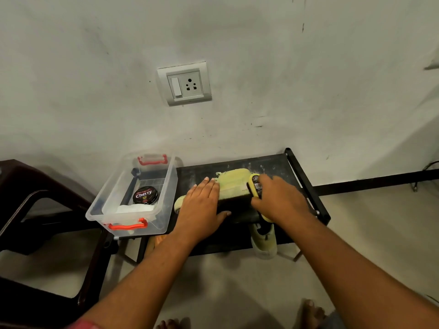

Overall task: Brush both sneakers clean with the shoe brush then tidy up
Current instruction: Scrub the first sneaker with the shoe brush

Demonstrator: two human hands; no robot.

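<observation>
a pale yellow-green sneaker (234, 184) with a soft, fuzzy-looking upper lies in the middle of a low black tabletop (273, 165) whose dark surface is scuffed and speckled with pale marks. the left hand (202, 205) rests flat on the sneaker's left side, fingers straight and together, thumb spread along the near edge. the right hand (278, 200) is curled round a shoe brush (254, 188), a blocky yellow piece with a dark label, held against the sneaker's right end; the bristles are hidden. a second sneaker (263, 243), paler and blurred, shows below the tabletop's near edge under the right wrist; i cannot tell what it rests on.

on the tabletop's left end sits a clear rectangular plastic box (171, 186) with red-orange clip handles at its near and far ends. inside lie a round black tin of cherry polish (145, 195) and, just near of it, a white cloth (135, 208). a glossy dark brown plastic chair (35, 181) stands at the left. a grey wall socket (184, 83) is set in the smudged plaster wall.
</observation>
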